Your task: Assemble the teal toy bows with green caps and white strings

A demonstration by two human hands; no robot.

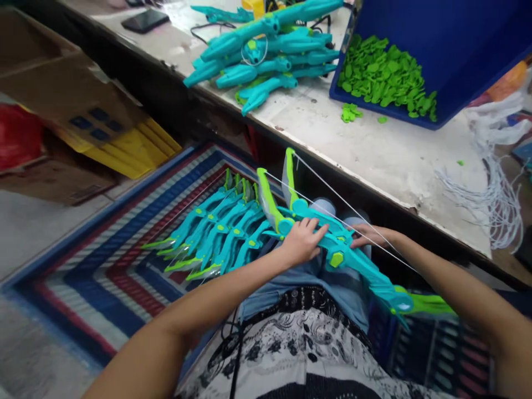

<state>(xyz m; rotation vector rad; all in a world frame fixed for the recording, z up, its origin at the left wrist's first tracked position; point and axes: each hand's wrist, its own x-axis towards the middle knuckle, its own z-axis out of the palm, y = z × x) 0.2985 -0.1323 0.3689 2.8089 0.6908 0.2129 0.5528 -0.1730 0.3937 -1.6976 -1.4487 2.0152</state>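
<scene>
Across my lap lies a turquoise toy bow with lime-green limbs and a white string. My left hand is wrapped over its body, left of the green hexagonal piece. A second toy bow sits just behind it, largely covered by the first. My right hand reaches under the strings, its fingers closed at the middle where the two bows overlap. Which bow those fingers grip is partly hidden.
Several finished bows lie in a row on the striped mat. On the white table are stacked turquoise bow bodies, a blue bin of green pieces, white strings and a phone. Cardboard boxes stand left.
</scene>
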